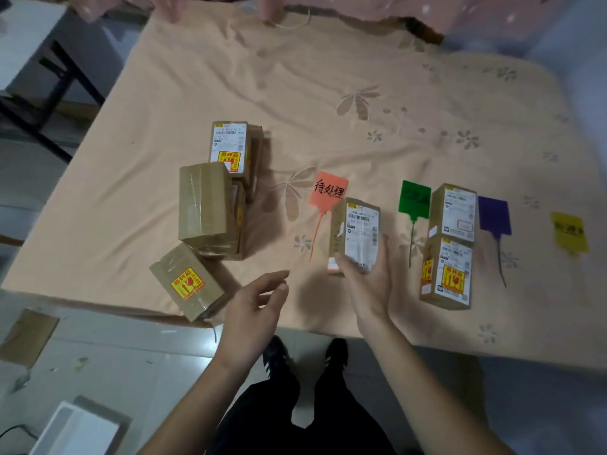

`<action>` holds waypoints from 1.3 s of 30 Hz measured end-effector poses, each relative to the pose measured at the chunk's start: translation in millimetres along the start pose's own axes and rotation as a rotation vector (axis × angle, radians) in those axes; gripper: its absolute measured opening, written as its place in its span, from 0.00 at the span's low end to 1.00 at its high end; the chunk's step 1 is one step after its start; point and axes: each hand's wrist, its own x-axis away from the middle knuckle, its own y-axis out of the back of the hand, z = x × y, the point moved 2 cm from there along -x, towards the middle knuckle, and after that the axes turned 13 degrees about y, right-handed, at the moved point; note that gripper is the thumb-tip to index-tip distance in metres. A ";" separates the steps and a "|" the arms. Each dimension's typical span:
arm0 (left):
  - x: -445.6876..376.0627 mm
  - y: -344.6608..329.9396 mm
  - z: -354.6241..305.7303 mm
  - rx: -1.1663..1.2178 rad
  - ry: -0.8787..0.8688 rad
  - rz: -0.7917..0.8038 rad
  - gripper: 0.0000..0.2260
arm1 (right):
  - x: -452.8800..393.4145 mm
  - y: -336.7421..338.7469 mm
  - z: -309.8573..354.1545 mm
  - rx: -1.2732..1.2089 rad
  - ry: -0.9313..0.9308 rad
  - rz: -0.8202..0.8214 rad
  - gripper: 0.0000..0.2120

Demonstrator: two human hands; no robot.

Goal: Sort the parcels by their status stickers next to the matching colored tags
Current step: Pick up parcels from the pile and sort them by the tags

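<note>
Right hand grip clasps parcel, seemingly thumb-left; left hand open.

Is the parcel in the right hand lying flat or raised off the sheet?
Raised: the parcel tilts up in the right hand, its label facing the camera.

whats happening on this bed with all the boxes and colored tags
A person is sorting small cardboard parcels on a bed sheet. The right hand grips a parcel beside the orange tag; the left hand hovers open and empty. Two parcels already sit between the green tag and the purple tag. Nothing lies by the yellow tag. A cluster of unsorted parcels waits on the left.
</note>
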 end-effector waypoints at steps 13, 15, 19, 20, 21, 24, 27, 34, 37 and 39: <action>-49.5 113.2 112.6 0.082 0.391 -0.534 0.19 | 14.3 -52.9 -21.6 0.678 0.491 0.076 0.27; -69.0 114.3 122.6 0.261 0.490 -0.434 0.20 | 47.2 -96.1 -19.1 0.509 0.499 0.453 0.20; -90.6 108.5 129.1 0.473 0.514 -0.281 0.18 | 89.8 -171.3 -11.2 0.321 0.289 1.005 0.26; -92.0 108.5 129.4 0.503 0.505 -0.270 0.18 | 93.8 -183.3 -10.8 0.294 0.228 1.041 0.27; -91.4 109.0 129.8 0.533 0.500 -0.261 0.16 | 96.6 -191.3 -9.5 0.283 0.173 1.050 0.27; -79.9 115.4 128.0 0.600 0.522 -0.235 0.12 | 100.8 -194.5 2.3 0.265 0.121 0.991 0.28; -50.4 122.4 114.8 0.727 0.440 -0.211 0.12 | 106.0 -176.7 22.3 0.145 0.170 0.931 0.25; 31.1 130.0 28.5 0.689 -0.133 -0.219 0.09 | 123.8 -123.5 86.1 -0.546 -0.058 0.806 0.21; 41.4 118.0 -18.1 0.556 -0.250 -0.204 0.12 | 114.4 -104.0 109.6 -0.793 -0.088 0.777 0.21; 40.3 107.0 -38.8 0.500 -0.279 -0.163 0.13 | 103.1 -91.5 114.8 -0.849 -0.073 0.718 0.21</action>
